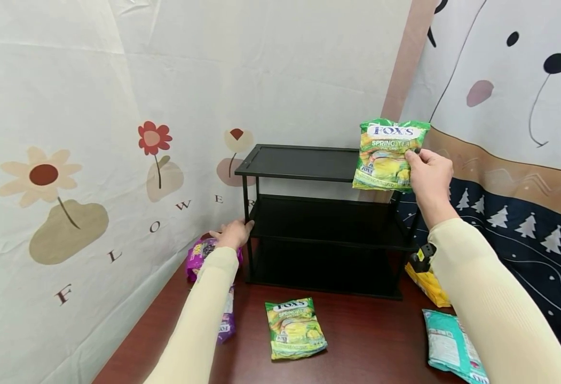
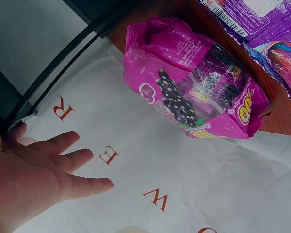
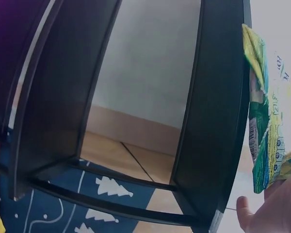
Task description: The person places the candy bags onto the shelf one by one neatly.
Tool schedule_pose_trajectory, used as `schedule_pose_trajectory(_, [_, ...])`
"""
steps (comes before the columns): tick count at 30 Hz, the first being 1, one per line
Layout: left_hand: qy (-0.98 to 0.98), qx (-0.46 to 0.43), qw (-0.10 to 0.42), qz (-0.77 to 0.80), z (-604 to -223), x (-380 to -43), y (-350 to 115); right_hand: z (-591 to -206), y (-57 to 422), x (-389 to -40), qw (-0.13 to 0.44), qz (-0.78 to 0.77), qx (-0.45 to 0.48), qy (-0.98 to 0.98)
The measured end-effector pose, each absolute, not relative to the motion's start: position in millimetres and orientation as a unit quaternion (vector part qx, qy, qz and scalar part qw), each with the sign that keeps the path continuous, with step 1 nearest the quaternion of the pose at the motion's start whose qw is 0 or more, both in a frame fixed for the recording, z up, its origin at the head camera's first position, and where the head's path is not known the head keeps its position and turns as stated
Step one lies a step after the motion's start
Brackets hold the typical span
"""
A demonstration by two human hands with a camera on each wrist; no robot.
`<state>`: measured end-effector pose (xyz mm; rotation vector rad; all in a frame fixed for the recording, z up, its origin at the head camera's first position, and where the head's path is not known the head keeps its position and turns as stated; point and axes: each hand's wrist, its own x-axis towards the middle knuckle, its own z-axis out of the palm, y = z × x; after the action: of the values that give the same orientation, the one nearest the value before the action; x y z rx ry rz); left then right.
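Observation:
My right hand (image 1: pixel 431 178) pinches a green and yellow Fox's Spring Tea candy bag (image 1: pixel 383 160) by its right side. The bag hangs upright in front of the top tier's right end; in the right wrist view, the bag (image 3: pixel 269 126) shows edge-on beside that tier. On the left, my left hand (image 1: pixel 234 234) holds the black three-tier rack (image 1: pixel 304 162) at its front left post. Three of its fingers (image 2: pixel 72 160) stretch out straight in the left wrist view, while the thumb is mostly hidden. Another green Spring Tea bag (image 1: pixel 295 328) lies flat before the rack.
A magenta bag (image 2: pixel 194 82) with blackberry pictures sits left of the rack, near a purple bag (image 1: pixel 227 314). Yellow (image 1: pixel 429 282) and teal (image 1: pixel 450 341) bags lie at the right, partly behind my right arm. Printed cloth walls (image 1: pixel 117 80) enclose the brown table (image 1: pixel 357 330).

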<state>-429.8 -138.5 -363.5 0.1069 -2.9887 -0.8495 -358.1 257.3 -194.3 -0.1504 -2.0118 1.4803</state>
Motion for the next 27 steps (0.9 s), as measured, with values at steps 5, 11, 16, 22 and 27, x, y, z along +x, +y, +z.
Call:
schedule_pose_trajectory(5, [-0.963, 0.028, 0.017, -0.266, -362.3, -428.7, -137.4, -186.9, 263.2, -362.0, 0.284, 0.502, -0.066, -0.814])
schedule_pose_trajectory(11, [-0.962, 0.027, 0.017, -0.272, -362.1, -425.7, -135.6, -182.4, 270.7, -364.9, 0.205, 0.4, -0.017, -0.893])
schedule_pose_trajectory(16, [-0.962, 0.028, 0.017, -0.27, -362.5, -425.3, -135.3, -182.1, 273.1, -361.7, 0.203, 0.34, 0.013, -0.918])
schedule_pose_trajectory(22, [-0.964, 0.03, 0.017, -0.264, -362.2, -427.6, -136.3, -180.7, 264.7, -353.0, 0.258, 0.288, 0.05, -0.921])
schedule_pose_trajectory(27, [-0.961, 0.029, 0.017, -0.274, -362.6, -427.1, -139.2, -184.4, 254.2, -347.6, 0.304, 0.203, 0.107, -0.925])
